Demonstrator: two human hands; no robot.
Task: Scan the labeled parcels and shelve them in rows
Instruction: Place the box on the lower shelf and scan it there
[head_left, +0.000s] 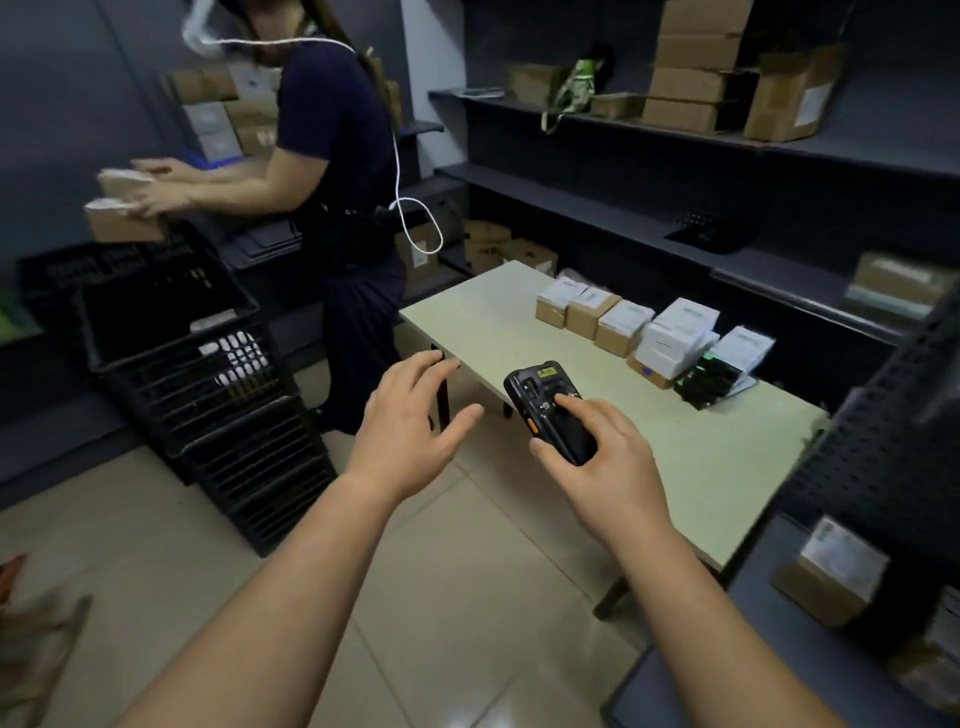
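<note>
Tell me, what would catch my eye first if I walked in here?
The black scanner gripped in the right hand at centre, the left hand open beside it. Behind them a row of labeled parcels lines the pale table, and at left another person handles boxes above stacked black crates.

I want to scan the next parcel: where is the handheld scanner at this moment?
In the head view the scanner is just right of centre, gripped by the right hand at the near edge of the table.

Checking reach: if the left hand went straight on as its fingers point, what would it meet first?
Likely the near corner of the table: the open left hand points at it. Height is unclear, so it might pass just above.
</note>
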